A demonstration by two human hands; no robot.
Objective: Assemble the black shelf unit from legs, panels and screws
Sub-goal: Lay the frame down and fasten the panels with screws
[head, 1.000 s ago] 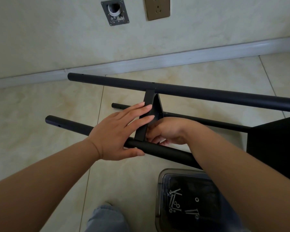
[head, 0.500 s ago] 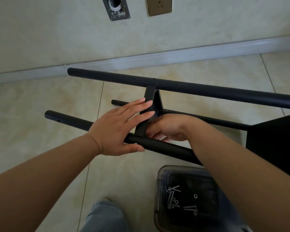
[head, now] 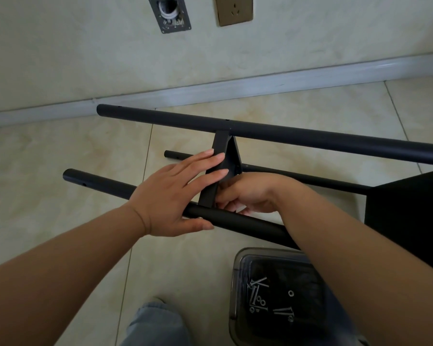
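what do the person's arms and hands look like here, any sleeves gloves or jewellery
Both forearms are bare up to the frame edge, with no sleeves in view. The left hand and right hand wear no gloves, and no rings, watch or bracelet show on the visible fingers or wrists. The left hand's fingernails are short and unpainted. The right hand's fingers are mostly hidden, so they cannot be checked.

Three black tube legs (head: 310,138), lying across mid frame; two black panels, one edge-on at centre (head: 219,156), one at right edge (head: 410,211); one clear tray (head: 238,265) lower right, roughly nine screws (head: 258,293) inside; two hands; two wall fittings, upper frame (head: 234,10)
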